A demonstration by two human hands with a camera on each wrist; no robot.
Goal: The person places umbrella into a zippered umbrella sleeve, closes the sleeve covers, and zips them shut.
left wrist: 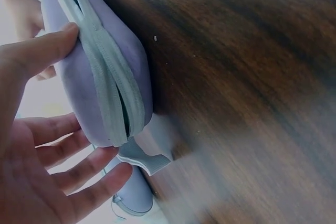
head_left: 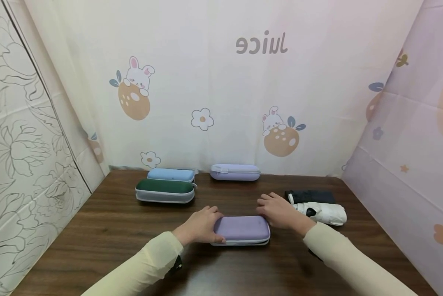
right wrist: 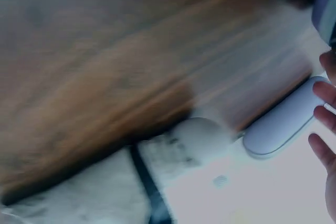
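Head view: a purple zip case [head_left: 241, 228] rests on a brown wood-grained tabletop [head_left: 106, 234], between a person's two hands, and serves here as the reference point. The left grip [head_left: 200, 226] holds the left end of the purple zip case, partly closed, with the thumb on the near side and the fingers behind. The right grip [head_left: 278, 210] lies at the far right corner, its fingers loosely bent; whether it has hold of anything cannot be told. Left wrist view: narrow dark gaps show in the zip [left wrist: 107, 74], and a grey strap [left wrist: 142, 157] hangs beside it. A small mark on the lid is too faint to read.

To the right of the purple zip case lies a white folded bundle [head_left: 328, 213] with a black strap, and just beyond that a dark folded bundle [head_left: 314, 197]. Behind and to the left of it stands a green case [head_left: 165, 187], with a light-blue case [head_left: 171, 174] close behind. Directly behind it, well apart, is a lavender case [head_left: 235, 173].

Farthest behind the purple zip case hangs a pale curtain [head_left: 206, 82], printed with rabbits, orange fruit and flowers. Its legible lettering [head_left: 262, 43], in grey, reads "Juice", mirror-reversed.
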